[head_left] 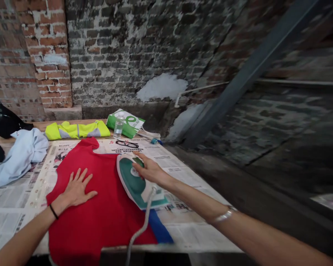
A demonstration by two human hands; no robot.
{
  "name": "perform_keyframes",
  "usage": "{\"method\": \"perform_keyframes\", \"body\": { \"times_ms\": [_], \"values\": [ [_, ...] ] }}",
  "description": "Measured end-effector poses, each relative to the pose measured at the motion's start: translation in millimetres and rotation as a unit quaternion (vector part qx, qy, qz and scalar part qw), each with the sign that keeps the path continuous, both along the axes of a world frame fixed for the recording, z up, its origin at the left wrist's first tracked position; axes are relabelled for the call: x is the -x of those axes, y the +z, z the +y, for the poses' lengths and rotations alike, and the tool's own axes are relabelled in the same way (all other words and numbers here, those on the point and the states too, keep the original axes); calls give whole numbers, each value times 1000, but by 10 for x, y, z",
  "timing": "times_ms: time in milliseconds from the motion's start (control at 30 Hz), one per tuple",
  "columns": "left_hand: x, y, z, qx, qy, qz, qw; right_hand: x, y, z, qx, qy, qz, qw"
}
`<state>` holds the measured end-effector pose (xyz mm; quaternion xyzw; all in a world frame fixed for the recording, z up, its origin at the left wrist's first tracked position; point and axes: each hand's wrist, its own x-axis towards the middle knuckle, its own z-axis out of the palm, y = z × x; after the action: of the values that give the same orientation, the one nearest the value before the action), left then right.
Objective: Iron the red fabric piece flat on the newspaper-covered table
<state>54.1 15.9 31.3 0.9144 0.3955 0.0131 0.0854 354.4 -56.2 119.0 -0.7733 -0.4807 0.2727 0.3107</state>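
Observation:
A red garment (100, 207) with a blue edge strip (161, 227) lies spread over a newspaper-covered table, its lower part hanging past the near edge. My left hand (79, 188) rests flat on the red cloth with the fingers spread. In my right hand (148, 168) is the handle of a green and white clothes iron (130, 179), tilted along the garment's right side. Its pale braided cord (141, 229) runs down toward the near edge. The iron's soleplate is hidden from view.
Behind the garment lie black-framed glasses (127, 143), a clear bottle (118, 127), a green and white bag (127, 123) and a folded yellow vest (77, 130). Light blue cloth (24, 155) and a black bag (5, 120) sit left. A slanted metal beam (246, 74) stands right.

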Motion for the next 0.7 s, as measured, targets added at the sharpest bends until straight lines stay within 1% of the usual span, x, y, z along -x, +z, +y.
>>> {"method": "perform_keyframes", "body": {
  "times_ms": [67, 133, 200, 333, 400, 467, 567, 633, 700],
  "values": [
    [130, 1, -61, -8, 33, 6, 999, 52, 71, 143, 2, -10, 24, 1000],
    [208, -8, -94, -21, 60, 3, 998, 136, 108, 146, -1, 6, 31, 999],
    [236, -26, -118, -30, 72, -3, 997, 215, 92, 18, 2, 36, 35, 999],
    [227, -67, -154, -40, 66, -11, 997, 297, -7, -340, 23, 126, 63, 990],
    [229, -80, -151, -43, 64, -6, 997, 327, -22, -389, 31, 152, 48, 987],
    [232, -83, -127, -42, 68, 5, 997, 369, -4, -290, 27, 153, 15, 988],
    [199, -37, -71, -36, 79, 25, 996, 437, 53, 44, 9, 134, -17, 991],
    [152, 53, -78, -29, 87, 33, 995, 480, 90, 255, 0, 125, -21, 992],
    [125, 188, -193, -10, 93, 29, 995, 510, 112, 355, -10, 131, -15, 991]
  ]
}}
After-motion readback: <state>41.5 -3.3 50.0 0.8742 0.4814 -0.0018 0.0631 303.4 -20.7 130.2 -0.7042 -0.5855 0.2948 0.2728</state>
